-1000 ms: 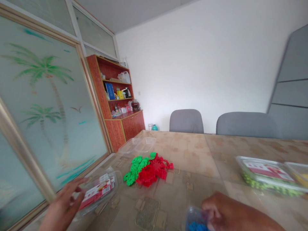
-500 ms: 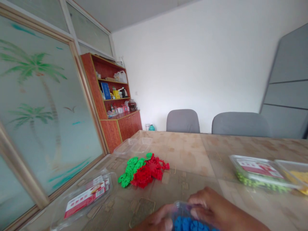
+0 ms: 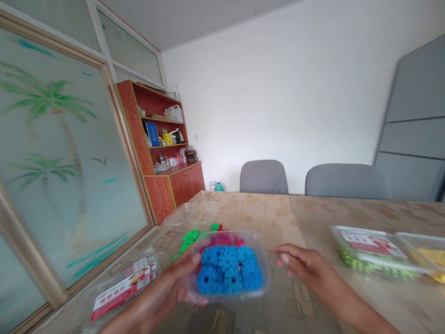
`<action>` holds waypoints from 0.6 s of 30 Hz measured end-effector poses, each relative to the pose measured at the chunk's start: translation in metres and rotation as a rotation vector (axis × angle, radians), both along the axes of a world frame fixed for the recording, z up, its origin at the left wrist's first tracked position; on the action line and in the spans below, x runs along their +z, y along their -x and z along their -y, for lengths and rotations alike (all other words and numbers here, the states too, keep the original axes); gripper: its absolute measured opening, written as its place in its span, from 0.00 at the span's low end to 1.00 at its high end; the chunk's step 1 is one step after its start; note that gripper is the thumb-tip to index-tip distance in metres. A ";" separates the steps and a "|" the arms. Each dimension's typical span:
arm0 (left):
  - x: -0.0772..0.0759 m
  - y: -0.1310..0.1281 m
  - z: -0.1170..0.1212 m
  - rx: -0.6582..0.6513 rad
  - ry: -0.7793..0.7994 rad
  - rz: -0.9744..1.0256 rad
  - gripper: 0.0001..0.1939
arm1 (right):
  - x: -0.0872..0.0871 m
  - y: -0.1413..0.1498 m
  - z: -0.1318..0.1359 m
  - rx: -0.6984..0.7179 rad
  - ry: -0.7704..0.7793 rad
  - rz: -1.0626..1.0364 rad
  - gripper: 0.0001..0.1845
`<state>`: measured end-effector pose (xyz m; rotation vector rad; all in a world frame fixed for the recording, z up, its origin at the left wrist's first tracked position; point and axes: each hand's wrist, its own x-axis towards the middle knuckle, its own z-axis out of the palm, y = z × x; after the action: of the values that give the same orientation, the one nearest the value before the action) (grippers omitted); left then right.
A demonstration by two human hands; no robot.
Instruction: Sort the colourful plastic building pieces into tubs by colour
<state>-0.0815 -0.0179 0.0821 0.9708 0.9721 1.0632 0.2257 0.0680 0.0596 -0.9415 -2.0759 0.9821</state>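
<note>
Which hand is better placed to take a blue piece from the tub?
Probably the right hand: it looks empty, close beside the tub of blue pieces, while the left hand is busy gripping the opposite side.

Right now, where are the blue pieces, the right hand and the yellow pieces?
Blue pieces (image 3: 229,269): head view, middle of the pile.
Right hand (image 3: 306,262): head view, middle of the hand.
Yellow pieces (image 3: 432,259): head view, middle of visible part.

Soft, diffuse light; slight blur
</note>
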 end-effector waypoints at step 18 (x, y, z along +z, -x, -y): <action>-0.001 0.114 -0.027 0.777 -0.159 -0.454 0.27 | -0.020 0.003 -0.007 0.074 -0.057 0.123 0.19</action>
<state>-0.1954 0.0088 0.0812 1.0051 1.7419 1.6128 0.2230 0.0753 0.0399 -0.9226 -2.2436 0.9177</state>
